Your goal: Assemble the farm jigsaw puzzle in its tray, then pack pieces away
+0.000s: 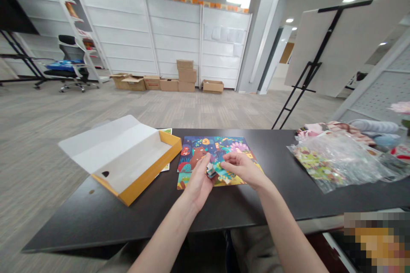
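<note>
A colourful illustrated jigsaw puzzle (197,158) lies flat on the table, below and beyond my hands. My left hand (199,185) is closed around a small stack of puzzle pieces (210,170), whose pale undersides and edges show near the thumb. Thumb and fingers of my right hand (245,169) pinch a teal and green puzzle piece (220,169) beside that stack. Another yellowish, teal-edged piece (226,178) shows just below; whether it is held or lies on the picture I cannot tell. The hands partly cover the puzzle's right and lower parts.
An open yellow box (150,170) with a white lid stands left on the black table (275,153). Clear plastic bags (336,160) with colourful pieces lie right, near folded fabrics (339,130). Cardboard boxes (185,76), white shelving (173,30) and a whiteboard stand (307,76) are beyond.
</note>
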The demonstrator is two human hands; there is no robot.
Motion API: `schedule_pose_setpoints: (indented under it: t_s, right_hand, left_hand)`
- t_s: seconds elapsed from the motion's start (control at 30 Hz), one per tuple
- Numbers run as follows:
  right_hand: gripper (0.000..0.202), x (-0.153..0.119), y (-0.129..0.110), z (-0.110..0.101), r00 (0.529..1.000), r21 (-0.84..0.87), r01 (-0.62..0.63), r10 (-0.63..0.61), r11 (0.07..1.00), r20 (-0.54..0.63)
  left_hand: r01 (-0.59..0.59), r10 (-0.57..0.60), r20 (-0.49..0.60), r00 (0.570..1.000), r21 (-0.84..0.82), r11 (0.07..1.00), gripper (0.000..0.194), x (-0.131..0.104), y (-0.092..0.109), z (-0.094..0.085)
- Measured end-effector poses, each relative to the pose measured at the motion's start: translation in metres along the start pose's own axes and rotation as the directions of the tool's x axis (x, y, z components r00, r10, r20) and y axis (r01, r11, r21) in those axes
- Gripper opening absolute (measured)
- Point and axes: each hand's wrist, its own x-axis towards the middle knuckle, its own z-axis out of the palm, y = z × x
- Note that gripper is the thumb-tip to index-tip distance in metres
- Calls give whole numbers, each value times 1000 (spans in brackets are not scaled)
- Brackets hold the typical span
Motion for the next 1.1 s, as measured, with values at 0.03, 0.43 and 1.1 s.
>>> schedule_pose_setpoints:
  t_s: [0.03, 0.43, 1.1]
  right_hand:
    - [40, 2, 1, 4, 1000, -16, 15, -15, 1000, 10]
    - [48, 4, -5, 5, 998, -79, -46, 49, 996, 30]
    - [22, 9, -9, 6, 982, -315, 166, -187, 934, -37]
  left_hand:
    - [-6, 7, 18, 1000, -9, 1000, 26, 0, 0, 0]
    - [-180, 180, -11, 984, 36, 983, 29, 1, 0, -11]
    - [-37, 0, 150, 989, 246, 969, 45, -11, 0, -14]
